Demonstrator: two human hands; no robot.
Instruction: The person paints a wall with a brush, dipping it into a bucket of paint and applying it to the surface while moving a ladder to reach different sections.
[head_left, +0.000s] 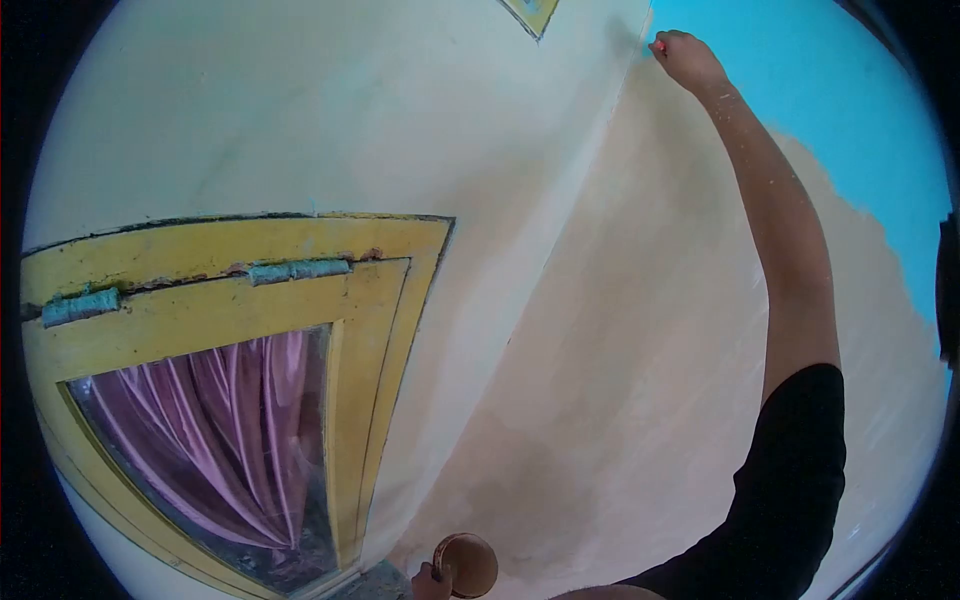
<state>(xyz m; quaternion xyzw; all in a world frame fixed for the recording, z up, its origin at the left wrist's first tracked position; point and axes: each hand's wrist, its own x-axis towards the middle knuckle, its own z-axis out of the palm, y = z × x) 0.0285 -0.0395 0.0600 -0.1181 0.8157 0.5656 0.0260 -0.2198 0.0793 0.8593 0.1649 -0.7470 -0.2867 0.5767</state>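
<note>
My right hand point(688, 62) is raised high, closed in a fist against the wall near the corner line. A small red-ended tool point(660, 46) shows at the fist; the rest of it is hidden. Blue paint point(790, 70) covers the wall to the right of that hand, and a beige coat point(640, 300) lies below with an uneven border against the blue. Low in the view, my left hand point(430, 583) grips the edge of a round tub point(468, 566), whose inside looks brown. Only a few of its fingers show.
A yellow wooden window frame point(385, 330) with worn greenish hinges point(300, 271) stands on the left wall. Behind its glass hangs a purple curtain point(235, 420). Another yellow frame corner point(535, 15) juts in at the top. A pale corner strip point(530, 270) runs diagonally between the walls.
</note>
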